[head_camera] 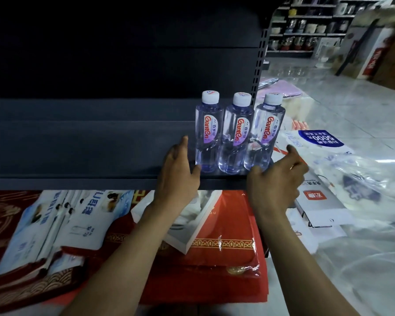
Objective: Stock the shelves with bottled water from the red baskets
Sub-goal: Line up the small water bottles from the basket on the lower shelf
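On the shelf, at its right end, three bottles stand upright in a close row. Flanking them, the left hand and right hand hold nothing, fingers loosely extended, thumbs near the outer bottles' bases.

The right end of the dark shelf is taken up by three upright Ganten water bottles, packed side by side at its front edge. Open shelf surface is left to their left. The right side is bounded by the perforated upright.
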Tool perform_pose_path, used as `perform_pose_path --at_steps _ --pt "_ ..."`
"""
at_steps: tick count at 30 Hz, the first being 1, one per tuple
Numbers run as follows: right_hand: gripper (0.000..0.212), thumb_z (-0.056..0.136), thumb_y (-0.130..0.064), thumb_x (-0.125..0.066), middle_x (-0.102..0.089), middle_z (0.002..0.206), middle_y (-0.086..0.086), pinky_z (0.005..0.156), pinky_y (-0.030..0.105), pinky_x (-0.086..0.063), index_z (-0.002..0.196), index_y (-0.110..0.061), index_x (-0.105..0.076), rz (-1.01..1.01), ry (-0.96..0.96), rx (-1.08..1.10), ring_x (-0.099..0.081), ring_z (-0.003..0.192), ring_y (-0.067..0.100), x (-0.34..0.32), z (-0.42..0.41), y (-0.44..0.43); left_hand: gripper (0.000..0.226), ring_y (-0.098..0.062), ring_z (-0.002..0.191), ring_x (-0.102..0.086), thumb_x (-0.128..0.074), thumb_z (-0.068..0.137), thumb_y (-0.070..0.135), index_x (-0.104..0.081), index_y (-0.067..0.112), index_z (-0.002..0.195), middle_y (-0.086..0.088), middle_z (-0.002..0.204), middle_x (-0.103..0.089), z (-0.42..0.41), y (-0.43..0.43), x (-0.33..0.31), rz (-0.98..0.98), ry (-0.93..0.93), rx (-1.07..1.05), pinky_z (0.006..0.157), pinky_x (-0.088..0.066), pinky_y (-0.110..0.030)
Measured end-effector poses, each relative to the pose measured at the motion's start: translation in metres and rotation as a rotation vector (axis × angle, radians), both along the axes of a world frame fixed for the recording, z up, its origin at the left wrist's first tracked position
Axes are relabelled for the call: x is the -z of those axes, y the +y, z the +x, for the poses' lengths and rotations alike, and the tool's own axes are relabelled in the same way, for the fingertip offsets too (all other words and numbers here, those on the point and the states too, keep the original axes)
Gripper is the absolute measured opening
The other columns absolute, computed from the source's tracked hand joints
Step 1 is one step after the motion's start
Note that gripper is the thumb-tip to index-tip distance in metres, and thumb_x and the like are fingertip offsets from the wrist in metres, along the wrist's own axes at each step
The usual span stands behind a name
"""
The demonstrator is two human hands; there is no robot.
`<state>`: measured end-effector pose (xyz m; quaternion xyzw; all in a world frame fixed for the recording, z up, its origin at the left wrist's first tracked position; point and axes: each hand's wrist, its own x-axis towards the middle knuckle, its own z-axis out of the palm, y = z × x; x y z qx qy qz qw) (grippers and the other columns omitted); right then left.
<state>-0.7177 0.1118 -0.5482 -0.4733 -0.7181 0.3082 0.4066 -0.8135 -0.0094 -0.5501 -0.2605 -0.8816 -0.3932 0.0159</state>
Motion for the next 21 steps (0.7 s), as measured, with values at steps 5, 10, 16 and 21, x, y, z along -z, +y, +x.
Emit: perform_pose_path --at_steps 5,10,16,21 --pt "0.060 0.080 -0.008 -0.063 -0.037 0.137 0.015 0.095 0.050 -0.044 0.136 -0.016 -0.043 0.191 -0.012 -0.302 -0.044 0.123 0.038 -0.016 -0.004 -0.069 0.066 -0.030 0.146 -0.021 -0.048 0.099 0.037 -0.013 0.025 0.154 -0.010 0.159 -0.022 0.010 -0.084 -0.011 -0.282 0.233 -0.133 0.114 -0.029 -0.045" --pt "0.055 0.082 -0.015 -0.063 -0.038 0.134 0.017 0.096 0.051 -0.042 0.135 -0.015 -0.046 0.281 -0.171 -0.755 -0.044 0.120 0.042 -0.026 -0.008 -0.186 0.064 -0.034 0.144 -0.027 -0.050 0.095 0.035 -0.025 0.021 0.153 -0.015 0.153 -0.033 0.040 -0.225 -0.020 -0.549 0.399 -0.321 0.113 -0.031 -0.046" --pt "0.051 0.091 -0.026 -0.058 -0.034 0.135 0.006 0.101 0.043 -0.044 0.140 -0.023 -0.041 0.379 -0.331 -1.407 -0.044 0.123 0.028 -0.027 0.016 -0.338 0.065 -0.040 0.124 -0.049 -0.050 0.082 0.036 -0.041 0.018 0.144 -0.017 0.132 -0.052 0.126 -0.429 -0.018 -0.792 0.250 -0.607 0.102 -0.044 -0.048" --pt "0.041 0.096 -0.031 -0.055 -0.036 0.130 0.007 0.092 0.043 -0.048 0.134 -0.020 -0.043 0.478 -0.417 -1.663 -0.047 0.117 0.029 -0.030 0.050 -0.455 0.064 -0.037 0.127 -0.046 -0.057 0.090 0.036 -0.036 0.020 0.148 -0.015 0.139 -0.048 0.217 -0.562 0.016 -0.902 0.006 -0.814 0.100 -0.041 -0.046"
